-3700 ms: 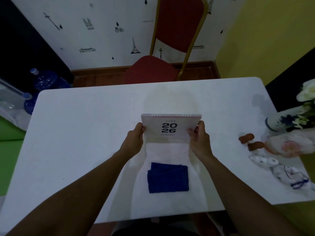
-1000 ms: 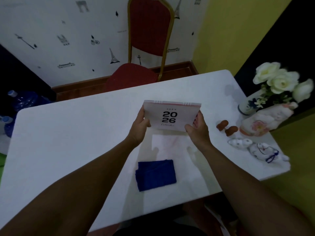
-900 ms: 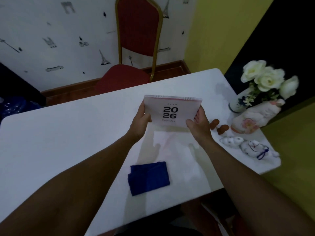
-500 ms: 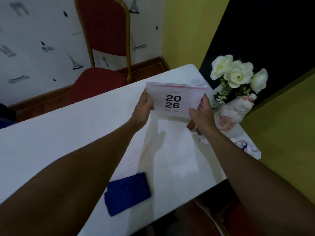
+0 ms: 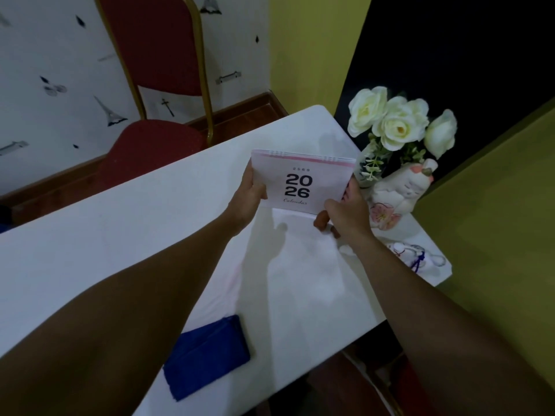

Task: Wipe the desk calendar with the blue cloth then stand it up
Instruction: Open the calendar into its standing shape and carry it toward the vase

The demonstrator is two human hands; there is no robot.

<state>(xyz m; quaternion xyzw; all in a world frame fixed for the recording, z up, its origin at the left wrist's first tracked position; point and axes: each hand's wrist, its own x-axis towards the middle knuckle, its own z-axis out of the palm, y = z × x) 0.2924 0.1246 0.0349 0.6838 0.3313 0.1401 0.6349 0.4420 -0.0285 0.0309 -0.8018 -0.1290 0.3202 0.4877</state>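
Both hands, left (image 5: 249, 195) and right (image 5: 348, 216), grip a 2026 desk calendar (image 5: 301, 181) above a white desk (image 5: 90, 235); a red chair (image 5: 156, 85) stands against illustrated wallpaper (image 5: 45, 55).

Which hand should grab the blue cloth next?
Probably the left hand. The blue cloth lies near the table edge, beside the left forearm. The right hand could keep gripping the desk calendar.

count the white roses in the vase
3: left rose, middle rose, right rose, all above the vase at the table's far right corner. More may be hidden behind.
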